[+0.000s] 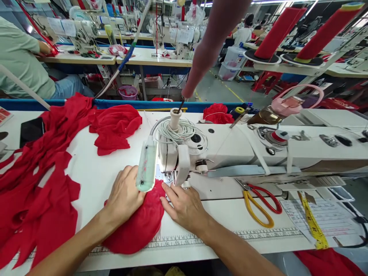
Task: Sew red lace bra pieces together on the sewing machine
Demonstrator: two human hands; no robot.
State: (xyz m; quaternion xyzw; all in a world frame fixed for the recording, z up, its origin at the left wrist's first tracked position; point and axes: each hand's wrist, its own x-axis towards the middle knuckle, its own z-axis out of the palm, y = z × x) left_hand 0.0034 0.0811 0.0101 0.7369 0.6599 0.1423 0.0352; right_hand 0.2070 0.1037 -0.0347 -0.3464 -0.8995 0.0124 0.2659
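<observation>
A piece of red fabric (138,230) lies on the sewing machine table, its far end at the needle area of the white sewing machine (230,143). My left hand (125,193) rests on the fabric's left side, with its fingertips partly hidden behind the pale green lamp (146,165) on the machine head. On the other side, my right hand (185,205) lies palm down with fingers stretched and apart, the fingertips touching the fabric's right edge close to the presser foot (168,177). Scissors (260,203) with red and yellow handles lie right of that hand.
Red fabric pieces (43,199) are heaped at the left, and another bunch (116,124) lies behind. A yellow tape measure (313,220) crosses a paper at the right. Red thread cones (278,32) stand behind the machine. A seated person (20,61) is at the far left.
</observation>
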